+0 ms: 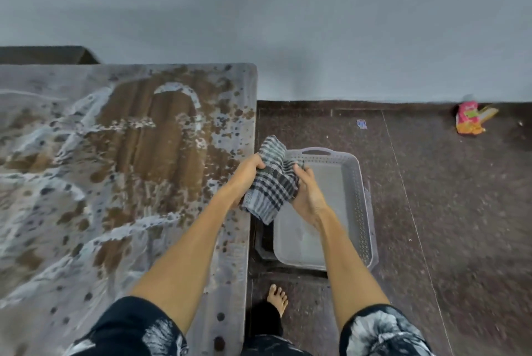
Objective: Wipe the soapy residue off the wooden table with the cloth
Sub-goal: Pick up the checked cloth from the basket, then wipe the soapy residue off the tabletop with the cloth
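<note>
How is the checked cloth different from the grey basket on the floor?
The cloth is checked dark and pale; the basket is plain grey. The cloth is soft and bunched up, held by the left hand and right hand; the basket is stiff, with holes in its walls, and sits on the floor.

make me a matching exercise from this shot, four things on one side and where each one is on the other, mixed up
Things:
1. checked cloth
2. grey basket
3. red wrapper
4. soapy foam

Places:
a. on the floor by the far wall
b. spread over the wooden table
c. gripped by the left hand and right hand
d. on the floor right of the table, below the hands

Pairs: 1-c, 2-d, 3-a, 4-b
</note>
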